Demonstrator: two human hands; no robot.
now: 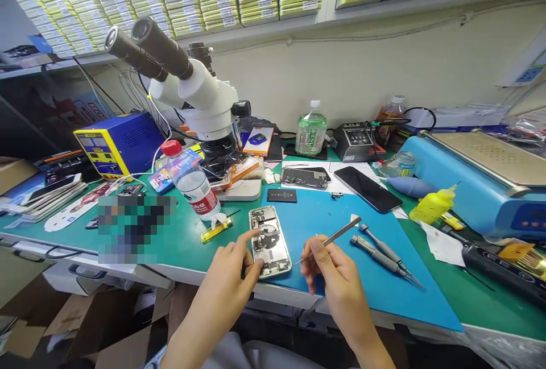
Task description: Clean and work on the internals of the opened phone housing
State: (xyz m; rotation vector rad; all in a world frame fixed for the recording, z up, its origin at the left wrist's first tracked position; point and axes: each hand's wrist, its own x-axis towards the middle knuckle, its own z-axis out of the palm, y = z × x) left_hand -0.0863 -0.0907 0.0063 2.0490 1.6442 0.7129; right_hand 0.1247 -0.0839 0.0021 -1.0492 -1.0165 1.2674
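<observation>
An opened phone housing (271,244) with its inner parts bare lies lengthwise at the left edge of the blue mat. My left hand (232,275) rests against its left side, index finger stretched toward the upper edge and thumb at the lower part, the other fingers partly hidden. Thin metal tweezers (339,231) are pinched between the thumb and fingers of my right hand (330,266). Their pointed tip is just right of the housing's lower corner. A black phone battery (281,195) lies above the housing. Two grey screwdrivers (381,255) lie right of my right hand.
A water bottle (191,181) and a microscope (200,96) stand at the left. Behind the blue mat (311,210) lie a detached screen assembly (305,177) and a black-screened phone (367,188). A yellow squeeze bottle (433,204) and a blue machine (464,175) are at the right.
</observation>
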